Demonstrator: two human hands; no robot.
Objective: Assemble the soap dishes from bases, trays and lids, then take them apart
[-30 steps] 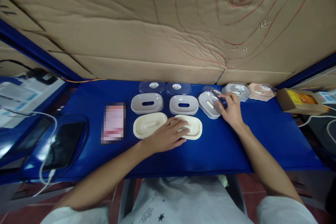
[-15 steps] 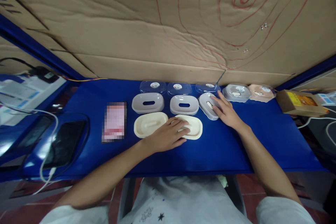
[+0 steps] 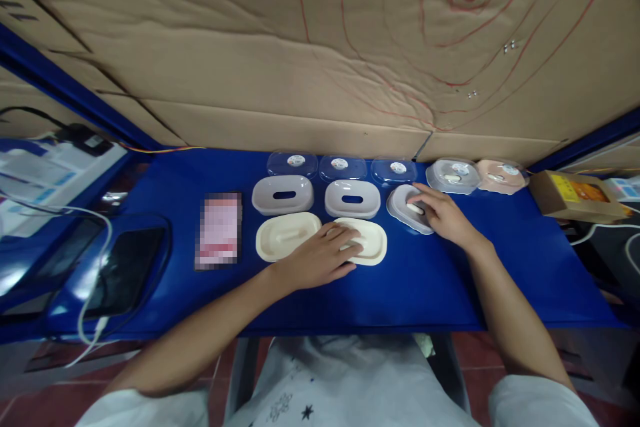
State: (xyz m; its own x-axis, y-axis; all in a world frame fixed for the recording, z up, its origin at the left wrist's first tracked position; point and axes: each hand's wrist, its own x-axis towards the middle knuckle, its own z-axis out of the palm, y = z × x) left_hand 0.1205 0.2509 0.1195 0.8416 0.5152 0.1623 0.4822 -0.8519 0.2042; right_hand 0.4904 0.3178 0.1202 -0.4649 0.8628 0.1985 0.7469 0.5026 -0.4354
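Fingers apart, my left hand (image 3: 327, 257) lies over a cream oval tray (image 3: 376, 243), partly hiding it. A second cream tray with a raised middle ridge (image 3: 273, 238) is just to its left. My right hand (image 3: 445, 213) is closed on the side of a grey oval soap box (image 3: 400, 197), which sits tilted at an angle on the table. A cream piece (image 3: 415, 209) shows in its middle, near my fingertips. Two grey oval shells with slots, the left one (image 3: 265, 197) and the right one (image 3: 333, 200), stand behind the trays.
Along the cardboard wall (image 3: 250, 80) lie clear lids (image 3: 343, 169) with round stickers. Farther right are a grey lidded box (image 3: 440, 177) and a peach one (image 3: 495, 175), then a cardboard carton (image 3: 565, 197). A phone (image 3: 219, 230) and a dark cabled device (image 3: 125, 270) are at left.
My right hand has shifted a little to the right and nearer to me, and the grey soap box has moved with it. My left hand has stayed on the cream tray.
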